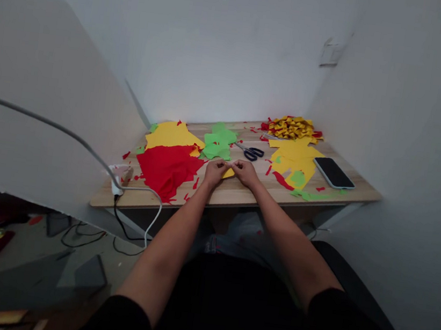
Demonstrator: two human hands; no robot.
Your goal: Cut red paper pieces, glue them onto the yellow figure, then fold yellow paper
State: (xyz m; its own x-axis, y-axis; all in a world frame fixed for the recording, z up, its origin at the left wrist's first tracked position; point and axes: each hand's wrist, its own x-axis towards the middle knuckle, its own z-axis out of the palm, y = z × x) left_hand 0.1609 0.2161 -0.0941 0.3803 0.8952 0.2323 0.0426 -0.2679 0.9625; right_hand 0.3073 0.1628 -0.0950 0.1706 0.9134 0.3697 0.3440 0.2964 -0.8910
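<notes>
My left hand [215,170] and my right hand [245,172] meet fingertip to fingertip above the table's front part, both closed in a pinch. Something small and pale shows between the fingertips, too small to make out. A yellow piece [228,173] of thin sheet material sits just below, between the two hands; I cannot tell whether the fingers hold it. Left of my hands lies a red sheet [169,169] with cut edges. Green pieces [219,140] lie just beyond them. Dark-handled scissors [253,153] rest behind my right hand.
The wooden table [237,191] carries a yellow sheet [173,136] at back left, yellow cut-outs [295,156] on the right and a heap of yellow and red folded pieces [294,128] at back right. A phone [334,172] lies near the right end. A cable [66,134] hangs at left.
</notes>
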